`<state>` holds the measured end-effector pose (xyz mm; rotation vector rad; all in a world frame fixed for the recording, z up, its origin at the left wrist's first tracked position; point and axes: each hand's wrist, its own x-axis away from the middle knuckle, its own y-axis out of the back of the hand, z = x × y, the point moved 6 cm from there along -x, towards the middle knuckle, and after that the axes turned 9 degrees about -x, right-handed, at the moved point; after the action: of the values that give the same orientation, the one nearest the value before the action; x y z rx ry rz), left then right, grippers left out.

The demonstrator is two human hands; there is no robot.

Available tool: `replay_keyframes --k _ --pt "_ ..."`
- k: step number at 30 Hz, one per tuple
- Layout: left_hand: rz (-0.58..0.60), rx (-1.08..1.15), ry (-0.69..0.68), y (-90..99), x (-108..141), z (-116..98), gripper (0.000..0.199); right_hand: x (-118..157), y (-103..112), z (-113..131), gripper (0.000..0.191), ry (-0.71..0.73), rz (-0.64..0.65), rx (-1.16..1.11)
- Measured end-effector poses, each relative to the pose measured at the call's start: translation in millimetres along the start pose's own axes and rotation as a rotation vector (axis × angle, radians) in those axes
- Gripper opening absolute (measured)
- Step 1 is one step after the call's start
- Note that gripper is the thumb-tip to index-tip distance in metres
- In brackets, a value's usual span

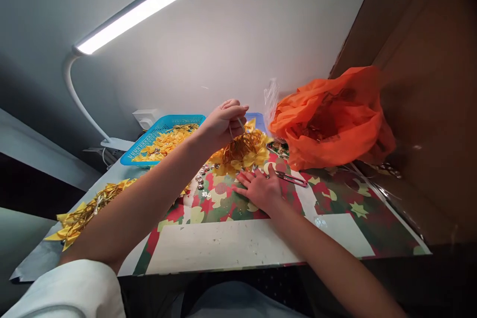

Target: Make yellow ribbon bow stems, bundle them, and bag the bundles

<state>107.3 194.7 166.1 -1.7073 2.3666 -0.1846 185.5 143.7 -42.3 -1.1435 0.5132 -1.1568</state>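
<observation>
My left hand (225, 121) is raised above the table, its fingers closed around a pale loop at the top of a bunch of yellow ribbon flowers (246, 151) with gold wire stems. The bunch hangs below my fist, near the tabletop. Just in front of it, my right hand (263, 189) lies palm down with its fingers spread, the fingertips close to the lowest petals. Beside the right thumb are pink-handled thread snips (294, 179). Several small silver bells (201, 176) sit left of the bunch.
A blue basket (126, 158) of yellow flowers stands at the back left, near a lit lamp (160, 7). Another flower pile (93, 208) lies at the left. An orange bag (335, 119) gapes open at the right, beside a brown cardboard panel (421, 84). Patterned paper covers the table (231, 238).
</observation>
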Motion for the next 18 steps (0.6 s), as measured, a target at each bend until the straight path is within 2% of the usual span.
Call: replay_keyframes --k 2,5,8,11,14,18 --pt "0.013 0.061 0.022 0.7 1.9 3.1 0.047 -0.7 -3.0 -3.1 0.062 -0.012 -0.008 -0.006" --pt "0.0 0.159 -0.011 1.3 4.0 9.4 0.044 -1.4 -16.3 -2.4 0.056 0.02 0.049 -0.023" --pt "-0.032 0.21 0.003 5.7 -2.7 28.9 0.045 -0.3 -37.1 1.3 0.054 0.051 0.121 -0.037" --pt "-0.185 0.224 -0.032 28.5 -17.9 50.4 0.052 1.5 -58.8 5.3 0.059 0.05 0.152 -0.113" --pt "-0.22 0.197 -0.012 51.3 -32.6 66.5 0.058 1.1 -70.3 10.3 0.058 0.067 0.116 -0.229" --pt "-0.238 0.166 0.0 71.8 -38.7 70.4 0.058 -4.7 -69.3 8.7 0.054 0.065 0.044 -0.247"
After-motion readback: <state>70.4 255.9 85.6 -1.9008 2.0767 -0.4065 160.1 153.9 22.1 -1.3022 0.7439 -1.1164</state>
